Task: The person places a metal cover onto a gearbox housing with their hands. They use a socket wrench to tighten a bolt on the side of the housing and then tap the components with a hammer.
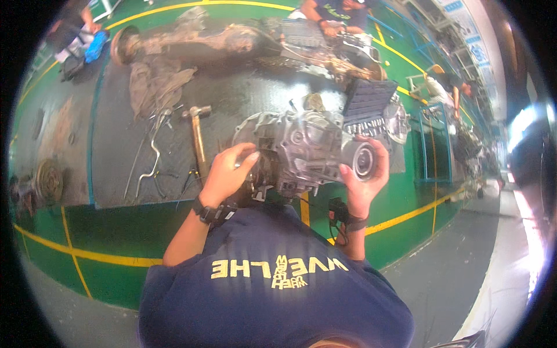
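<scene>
A grey cast-metal gearbox housing [310, 148] lies at the near edge of the dark-topped bench, in front of my body. My right hand [368, 177] is wrapped round its cylindrical right end, thumb in front and fingers over the top, beside a round open bore with a ring in it. At the wider, flanged left end, my left hand [229, 171] grips the edge with curled fingers; the fingertips are partly hidden. Dark round parts show just beside that hand. Both wrists wear dark bands with small devices.
Left of the housing lie a hammer [199, 139], a bent metal bar [155, 151] and a rag [156, 87]. A long rusty axle [214, 43] spans the bench's far side. A dark tool case [368, 101] stands right. Across the bench, another person's hands [332, 29] work at metal parts.
</scene>
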Action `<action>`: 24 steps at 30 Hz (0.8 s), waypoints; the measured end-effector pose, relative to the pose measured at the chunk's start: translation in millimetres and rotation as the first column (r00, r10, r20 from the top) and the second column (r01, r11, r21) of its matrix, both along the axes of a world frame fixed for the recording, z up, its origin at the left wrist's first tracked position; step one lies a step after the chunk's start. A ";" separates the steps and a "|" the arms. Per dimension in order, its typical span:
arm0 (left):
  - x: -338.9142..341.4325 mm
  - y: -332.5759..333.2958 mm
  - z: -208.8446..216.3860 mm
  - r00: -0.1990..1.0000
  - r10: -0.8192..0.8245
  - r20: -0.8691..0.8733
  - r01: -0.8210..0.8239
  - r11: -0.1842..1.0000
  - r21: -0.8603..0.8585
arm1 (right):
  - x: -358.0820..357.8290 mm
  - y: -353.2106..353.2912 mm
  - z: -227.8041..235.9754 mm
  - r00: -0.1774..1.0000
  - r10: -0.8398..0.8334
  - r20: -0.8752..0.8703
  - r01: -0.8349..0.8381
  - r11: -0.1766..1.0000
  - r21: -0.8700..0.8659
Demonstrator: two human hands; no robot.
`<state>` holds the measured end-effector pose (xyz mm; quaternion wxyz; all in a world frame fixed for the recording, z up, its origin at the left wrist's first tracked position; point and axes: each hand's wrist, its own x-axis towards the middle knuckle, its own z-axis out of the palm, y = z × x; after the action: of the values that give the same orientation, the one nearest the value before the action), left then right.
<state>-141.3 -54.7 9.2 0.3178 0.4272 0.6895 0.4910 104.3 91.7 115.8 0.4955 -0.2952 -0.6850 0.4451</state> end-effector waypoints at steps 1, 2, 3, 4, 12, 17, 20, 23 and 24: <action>0.6 0.6 -1.1 1.000 0.001 0.008 -0.001 1.000 -0.008 | -1.1 -2.8 -0.6 1.000 -0.016 -0.014 0.016 1.000 -0.014; 0.9 1.2 -0.8 1.000 -0.022 0.007 0.022 1.000 -0.001 | -1.6 -3.5 -0.6 0.999 -0.032 -0.028 0.031 0.999 -0.027; 1.2 2.1 1.1 0.999 -0.031 0.011 0.032 0.999 -0.007 | 1.7 -1.0 -3.9 0.999 -0.008 -0.053 0.008 1.000 0.002; 2.2 1.4 1.3 1.000 -0.024 0.011 0.024 1.000 -0.017 | 2.1 2.6 -5.0 0.998 -0.012 -0.060 0.012 1.000 0.004; 6.1 1.5 -16.9 0.994 0.009 0.113 -0.011 1.000 0.009 | -1.4 5.0 2.5 0.999 0.024 0.042 -0.023 0.999 -0.032; 10.2 6.2 -8.0 0.992 0.047 0.121 -0.054 0.997 0.058 | 2.1 10.0 8.9 0.996 0.083 0.031 -0.080 0.993 -0.085; 11.0 2.4 -8.8 0.994 0.049 0.100 -0.051 0.998 0.023 | 4.1 11.2 5.4 0.993 0.093 0.078 -0.091 0.996 -0.023; 9.2 4.2 -14.5 0.994 0.080 0.079 -0.086 0.993 0.076 | 1.2 8.7 5.1 0.996 0.062 0.061 -0.059 0.996 -0.060; 9.8 3.6 -16.6 0.995 0.090 0.051 -0.095 0.991 0.092 | -0.2 8.8 5.5 0.995 0.054 0.086 -0.052 0.998 -0.023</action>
<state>-131.5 -51.1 -7.4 0.2901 0.3978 0.6770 0.5471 104.1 100.5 121.3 0.4503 -0.3012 -0.7087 0.4520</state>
